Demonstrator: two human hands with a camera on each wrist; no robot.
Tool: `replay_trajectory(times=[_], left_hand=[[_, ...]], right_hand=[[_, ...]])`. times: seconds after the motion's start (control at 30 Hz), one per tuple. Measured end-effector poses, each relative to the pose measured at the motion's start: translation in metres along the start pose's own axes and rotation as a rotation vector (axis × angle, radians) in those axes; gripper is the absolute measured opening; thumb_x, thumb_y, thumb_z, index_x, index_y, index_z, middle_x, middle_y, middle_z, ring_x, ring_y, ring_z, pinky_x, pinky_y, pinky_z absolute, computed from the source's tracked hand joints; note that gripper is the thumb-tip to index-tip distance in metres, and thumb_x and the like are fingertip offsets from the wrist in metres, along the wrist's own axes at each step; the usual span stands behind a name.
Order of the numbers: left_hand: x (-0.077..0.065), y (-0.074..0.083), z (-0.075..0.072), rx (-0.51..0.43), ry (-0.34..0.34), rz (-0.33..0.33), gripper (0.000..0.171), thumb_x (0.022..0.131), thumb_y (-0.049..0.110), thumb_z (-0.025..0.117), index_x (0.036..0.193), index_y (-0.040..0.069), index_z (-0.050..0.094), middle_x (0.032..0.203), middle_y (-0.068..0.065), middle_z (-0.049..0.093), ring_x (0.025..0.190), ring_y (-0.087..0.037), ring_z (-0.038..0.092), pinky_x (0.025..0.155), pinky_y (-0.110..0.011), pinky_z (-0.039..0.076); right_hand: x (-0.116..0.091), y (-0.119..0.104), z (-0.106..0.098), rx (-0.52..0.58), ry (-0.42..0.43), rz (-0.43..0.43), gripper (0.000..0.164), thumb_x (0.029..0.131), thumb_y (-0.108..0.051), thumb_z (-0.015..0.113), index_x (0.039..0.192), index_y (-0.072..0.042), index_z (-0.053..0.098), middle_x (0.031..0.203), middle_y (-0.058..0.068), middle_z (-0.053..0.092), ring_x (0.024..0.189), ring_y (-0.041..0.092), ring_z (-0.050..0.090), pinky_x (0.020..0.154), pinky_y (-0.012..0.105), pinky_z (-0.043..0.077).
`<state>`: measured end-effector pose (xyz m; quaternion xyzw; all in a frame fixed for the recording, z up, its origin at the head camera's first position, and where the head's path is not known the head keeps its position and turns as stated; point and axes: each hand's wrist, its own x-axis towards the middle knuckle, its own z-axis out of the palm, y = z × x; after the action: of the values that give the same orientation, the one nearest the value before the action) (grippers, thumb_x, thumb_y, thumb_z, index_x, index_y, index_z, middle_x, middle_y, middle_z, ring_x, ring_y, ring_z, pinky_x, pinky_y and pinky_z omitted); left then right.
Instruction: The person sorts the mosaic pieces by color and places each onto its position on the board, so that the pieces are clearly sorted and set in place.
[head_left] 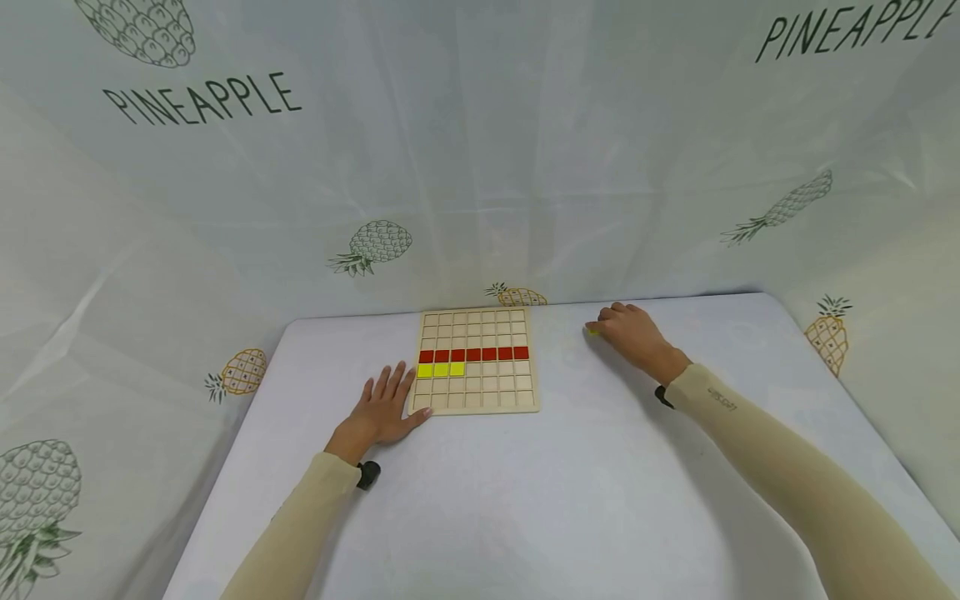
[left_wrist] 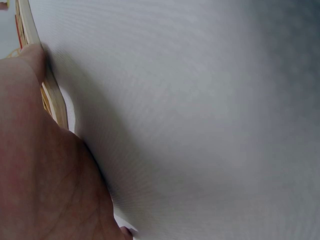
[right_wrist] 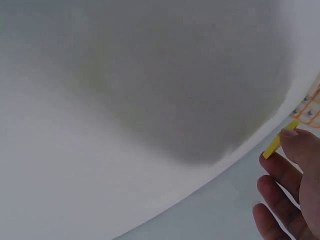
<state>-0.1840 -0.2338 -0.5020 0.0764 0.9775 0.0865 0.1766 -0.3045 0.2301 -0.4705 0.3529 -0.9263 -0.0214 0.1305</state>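
Note:
A square wooden grid board (head_left: 480, 402) lies near the far edge of the table. One full row of it is filled with red tiles (head_left: 482, 354), and the row just below begins with several yellow tiles (head_left: 441, 370) at the left. My left hand (head_left: 381, 414) rests flat at the board's lower left corner, fingers spread, thumb along the near edge. Right of the board, my right hand (head_left: 630, 333) pinches a yellow tile (right_wrist: 274, 146) between thumb and index finger, raised over the table. In the right wrist view the other fingers are loosely bent.
White cloth covers the table (head_left: 480, 508). A pineapple-printed curtain (head_left: 480, 150) hangs right behind the table's far edge and along both sides. Black bands (head_left: 368, 475) sit on both wrists, below beige sleeves (head_left: 780, 467).

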Motion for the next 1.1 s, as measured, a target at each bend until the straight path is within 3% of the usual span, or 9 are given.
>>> replay_trajectory(times=[0.2,0.57,0.83,1.1], left_hand=[[0.001,-0.001,0.002,0.001,0.004,0.002,0.095,0.105,0.062,0.048,0.171,0.008,0.007,0.178,-0.018,-0.002,0.163,-0.044,-0.001,0.129,-0.063,0.0],[0.002,-0.002,0.003,0.008,0.002,0.006,0.095,0.105,0.063,0.047,0.171,0.009,0.006,0.178,-0.018,-0.003,0.163,-0.043,-0.002,0.129,-0.063,0.0],[0.002,-0.002,0.001,-0.001,0.003,0.009,0.095,0.105,0.063,0.047,0.171,0.008,0.007,0.178,-0.018,-0.003,0.163,-0.044,-0.001,0.129,-0.063,0.0],[0.001,-0.002,0.001,0.004,0.004,0.014,0.095,0.105,0.063,0.047,0.171,0.008,0.007,0.178,-0.018,-0.003,0.163,-0.044,-0.001,0.129,-0.063,0.001]], right_hand=[[0.013,-0.028,-0.007,0.019,0.092,-0.039,0.03,0.087,-0.003,0.086,0.116,-0.011,0.083,0.103,0.011,0.077,0.098,0.032,0.069,0.086,0.045,0.061],[0.036,-0.085,-0.017,0.041,0.146,-0.119,0.032,0.085,-0.005,0.088,0.115,-0.016,0.083,0.105,0.007,0.078,0.101,0.028,0.071,0.089,0.041,0.06],[0.057,-0.124,-0.014,0.034,0.114,-0.174,0.035,0.088,-0.002,0.085,0.118,-0.02,0.082,0.106,0.005,0.077,0.101,0.026,0.071,0.089,0.039,0.06],[0.077,-0.16,-0.012,0.037,0.077,-0.196,0.026,0.092,-0.01,0.082,0.116,-0.021,0.082,0.105,0.002,0.076,0.098,0.022,0.068,0.086,0.036,0.06]])
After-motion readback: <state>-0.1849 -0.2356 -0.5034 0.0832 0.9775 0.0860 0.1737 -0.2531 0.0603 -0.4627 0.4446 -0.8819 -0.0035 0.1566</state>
